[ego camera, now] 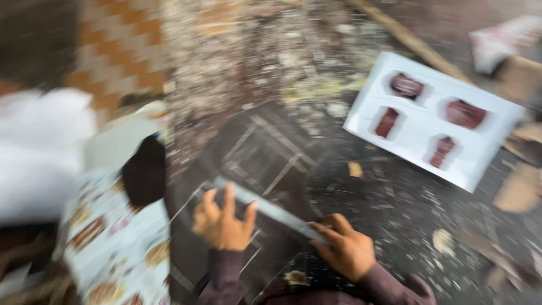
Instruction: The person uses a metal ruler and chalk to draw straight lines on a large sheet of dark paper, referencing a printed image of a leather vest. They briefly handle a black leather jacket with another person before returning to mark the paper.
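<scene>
Over littered floor (395, 209), left hand (222, 223) splayed, right hand (345, 248) on ruler (265, 208).

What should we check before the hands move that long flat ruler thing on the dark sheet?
1. Left hand on the metal ruler: ok, fingers spread over it.
2. Right hand pinching the ruler's end: ok.
3. Ruler lying on the dark sheet with pale lines: ok.
4. Ruler lined up with a drawn line: cannot tell, picture is blurred.
5. White card with four dark red pieces away from the hands: ok.
6. Floor free of scraps: not ok, bits scattered about.
</scene>
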Demonstrator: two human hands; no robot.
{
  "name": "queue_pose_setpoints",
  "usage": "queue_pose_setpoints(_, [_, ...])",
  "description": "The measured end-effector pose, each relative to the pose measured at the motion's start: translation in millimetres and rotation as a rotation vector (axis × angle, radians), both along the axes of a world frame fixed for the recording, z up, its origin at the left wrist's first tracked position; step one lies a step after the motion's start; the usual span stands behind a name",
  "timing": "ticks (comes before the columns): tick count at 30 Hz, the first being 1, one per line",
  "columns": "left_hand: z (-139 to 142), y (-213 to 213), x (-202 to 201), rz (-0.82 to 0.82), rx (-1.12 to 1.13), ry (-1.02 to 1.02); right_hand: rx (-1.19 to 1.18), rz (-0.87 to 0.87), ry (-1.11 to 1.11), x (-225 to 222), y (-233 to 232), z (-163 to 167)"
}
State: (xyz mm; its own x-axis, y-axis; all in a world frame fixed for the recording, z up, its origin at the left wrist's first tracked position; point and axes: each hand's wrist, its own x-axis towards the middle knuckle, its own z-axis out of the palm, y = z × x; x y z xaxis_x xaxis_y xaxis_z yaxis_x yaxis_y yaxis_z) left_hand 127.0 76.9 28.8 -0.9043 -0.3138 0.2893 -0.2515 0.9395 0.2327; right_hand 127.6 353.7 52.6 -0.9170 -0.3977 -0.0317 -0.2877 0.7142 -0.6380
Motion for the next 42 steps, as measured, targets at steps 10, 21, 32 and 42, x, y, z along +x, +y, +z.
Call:
queue_pose_setpoints(10, [-10.6,-29.5,24.5,0.021,0.068,0.117,0.123,-0.131,-0.134,24.4,-19.2,-26.5])
queue_pose_setpoints(21, [-13.9,-33.3,24.6,0.033,0.074,0.051,0.068,-0.162,-0.083,28.1,-29.1,-17.8])
queue_pose_setpoints(32, [-20.5,-34.4,21.2,0.047,0.006,0.029,-0.058,0.101,-0.111,12.4,14.2,-44.9])
queue_pose_setpoints(42, [-11.6,-48.9,27.9,0.013,0.073,-0.025,-0.011,0.111,-0.311,-63.9,-15.8,-1.0])
